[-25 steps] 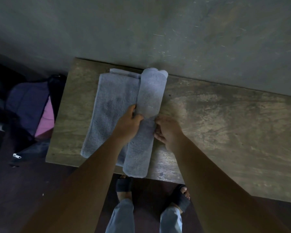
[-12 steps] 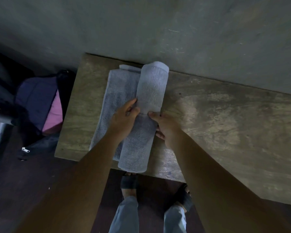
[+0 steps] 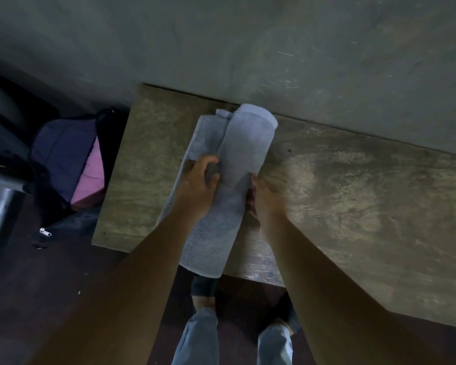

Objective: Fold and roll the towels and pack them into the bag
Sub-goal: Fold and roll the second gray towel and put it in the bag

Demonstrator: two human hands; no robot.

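One grey terry towel (image 3: 237, 159) is the only towel plainly in view. It lies near the left end of the worn wooden tabletop (image 3: 353, 193), lengthwise from the wall side to the near edge, where its end hangs a little over. Most of it is wound into a thick cylinder. A narrow strip on the roll's left side lies flat and is not yet taken up, so by these signs the folding is done and the rolling is close to its end.

The left hand (image 3: 199, 185) sits at the seam between roll and flat strip, its fingers (image 3: 207, 163) curled and gripping the cloth there. The right hand (image 3: 265, 198) is against the roll's right flank. Its fingertips are hidden behind the cloth, so it cannot be told how far they curl or whether they hold the towel.

The dark purple fabric bag (image 3: 61, 156) stands on the floor just left of the tabletop and looks open, with something pink showing inside. Whether that is a packed towel or lining cannot be told. What appears left to do is to take up the last strip and pack the roll into the bag. No other unrolled towel shows.
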